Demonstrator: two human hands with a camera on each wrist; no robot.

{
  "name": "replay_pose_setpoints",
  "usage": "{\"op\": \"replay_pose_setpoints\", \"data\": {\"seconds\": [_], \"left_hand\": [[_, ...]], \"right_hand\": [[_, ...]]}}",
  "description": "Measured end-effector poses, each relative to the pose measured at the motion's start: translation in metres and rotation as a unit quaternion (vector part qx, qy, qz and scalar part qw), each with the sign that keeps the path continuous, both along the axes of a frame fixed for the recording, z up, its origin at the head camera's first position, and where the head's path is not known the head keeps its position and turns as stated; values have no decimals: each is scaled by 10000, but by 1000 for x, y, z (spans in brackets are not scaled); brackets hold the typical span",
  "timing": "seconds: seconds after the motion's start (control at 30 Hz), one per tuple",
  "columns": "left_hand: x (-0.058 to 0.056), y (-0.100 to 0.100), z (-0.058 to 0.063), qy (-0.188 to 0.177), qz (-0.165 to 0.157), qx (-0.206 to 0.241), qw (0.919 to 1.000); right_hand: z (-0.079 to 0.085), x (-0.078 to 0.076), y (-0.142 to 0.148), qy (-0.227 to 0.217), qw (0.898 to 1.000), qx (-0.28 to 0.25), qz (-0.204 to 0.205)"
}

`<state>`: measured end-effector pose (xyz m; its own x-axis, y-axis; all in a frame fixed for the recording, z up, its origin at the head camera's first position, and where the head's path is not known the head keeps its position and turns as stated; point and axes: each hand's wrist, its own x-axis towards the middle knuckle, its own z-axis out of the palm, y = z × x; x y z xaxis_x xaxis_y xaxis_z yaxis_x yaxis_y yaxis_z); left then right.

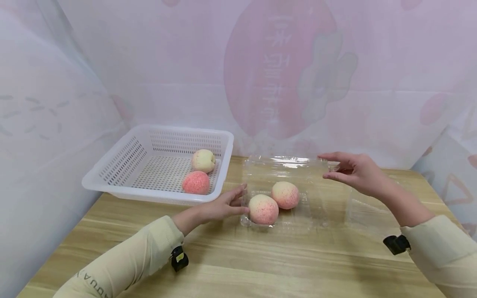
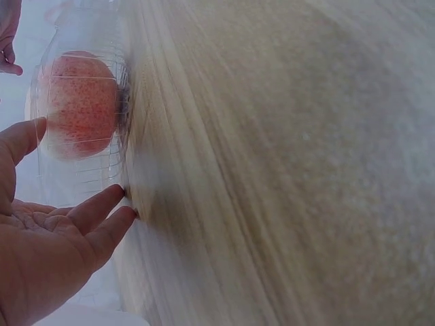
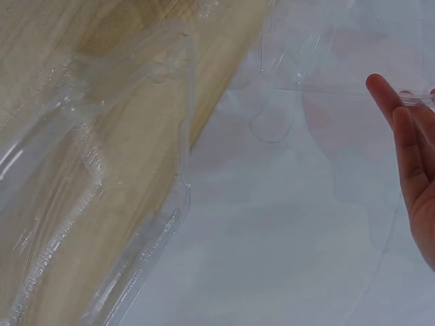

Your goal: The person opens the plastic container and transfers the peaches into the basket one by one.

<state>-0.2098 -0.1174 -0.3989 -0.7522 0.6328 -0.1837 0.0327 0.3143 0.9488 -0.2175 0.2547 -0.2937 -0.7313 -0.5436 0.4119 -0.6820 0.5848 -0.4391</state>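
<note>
A clear plastic clamshell box stands mid-table with its lid raised at the back. Two yellow and pink peaches lie in it: the front peach by the left wall, the other peach behind it to the right. My left hand rests against the box's left side, thumb at the rim and straight fingers low by the table, as the left wrist view shows. With thumb and fingers my right hand pinches the right edge of the raised lid.
On the left a white perforated basket holds a pale peach and a redder peach. Another clear plastic container stands on the wooden table, under my right forearm. A printed cloth hangs behind.
</note>
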Motion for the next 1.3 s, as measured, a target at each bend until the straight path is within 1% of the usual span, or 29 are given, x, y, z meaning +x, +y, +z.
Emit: {"op": "replay_pose_setpoints", "data": {"seconds": [0.03,0.1,0.17,0.27,0.33,0.4,0.5,0.7,0.77,0.93,1.1,1.2,1.3], "left_hand": [[1,0,0,-27,9,-10,10000],[1,0,-1,-42,14,-35,10000],[2,0,-2,-51,7,-34,10000],[4,0,-3,-63,-6,-42,10000],[4,1,-3,-62,-15,-53,10000],[5,1,-3,-45,-18,-86,10000],[5,1,-2,-7,-4,-137,9999],[5,1,1,36,13,-228,9997],[5,2,1,39,11,-231,9997],[4,2,1,115,33,-258,9996],[4,1,1,202,50,-270,9994],[4,0,1,192,72,-236,9995],[5,0,0,146,102,-200,9996]], "right_hand": [[0,-2,0,-5,10000,-7,-14],[1,-5,0,-156,9998,-103,-33],[1,-8,0,-378,9989,-265,-79],[2,-13,1,-840,9946,-595,-116],[1,-17,1,-1004,9916,-812,-66],[0,-22,1,-1094,9889,-1002,31],[0,-30,2,-1100,9862,-1228,149],[-1,-42,2,-1352,9780,-1575,223],[-1,-46,2,-1419,9759,-1644,191],[-2,-55,3,-1509,9750,-1623,-125],[-3,-65,3,-1600,9769,-1308,-545],[-3,-72,2,-1641,9772,-1110,-762],[-5,-80,1,-1632,9779,-1032,-797]]}}
